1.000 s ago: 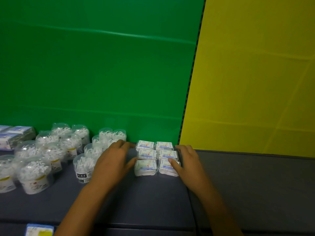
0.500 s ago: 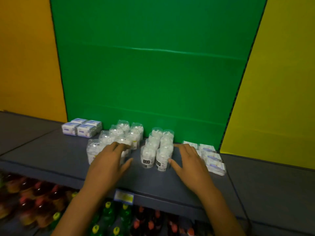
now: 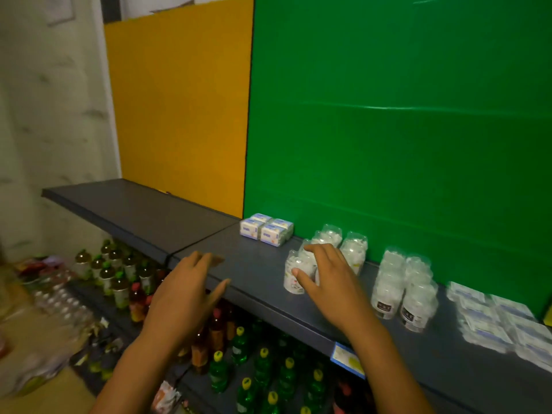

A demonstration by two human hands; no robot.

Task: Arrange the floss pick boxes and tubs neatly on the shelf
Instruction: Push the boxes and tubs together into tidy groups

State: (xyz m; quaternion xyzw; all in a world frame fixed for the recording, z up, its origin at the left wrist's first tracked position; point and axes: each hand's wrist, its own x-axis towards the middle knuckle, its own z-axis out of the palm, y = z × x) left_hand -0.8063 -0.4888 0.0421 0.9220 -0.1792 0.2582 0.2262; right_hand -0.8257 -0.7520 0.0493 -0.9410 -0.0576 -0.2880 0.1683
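On the dark grey shelf (image 3: 257,264) stand several clear tubs of white floss picks. One cluster of tubs (image 3: 354,249) sits mid-shelf, and a two-row block of tubs (image 3: 403,291) stands to its right. A block of small white-and-blue boxes (image 3: 266,229) sits against the green back panel on the left. Flat floss pick boxes (image 3: 501,321) lie in rows at the far right, blurred. My right hand (image 3: 331,279) hovers over the front tub (image 3: 294,273) of the middle cluster, fingers spread, touching or nearly touching it. My left hand (image 3: 185,291) is open over the shelf's front edge, holding nothing.
Below the shelf, a lower shelf holds several drink bottles (image 3: 263,363) with green and yellow caps. A blue-and-yellow price tag (image 3: 346,358) hangs on the shelf's front edge. The shelf's left section (image 3: 134,207) lies before an orange panel. Clutter lies on the floor at left.
My view has swung left, away from the flat boxes. Both hands moved left: the right from the flat boxes to the middle tubs, the left out past the shelf's front edge.
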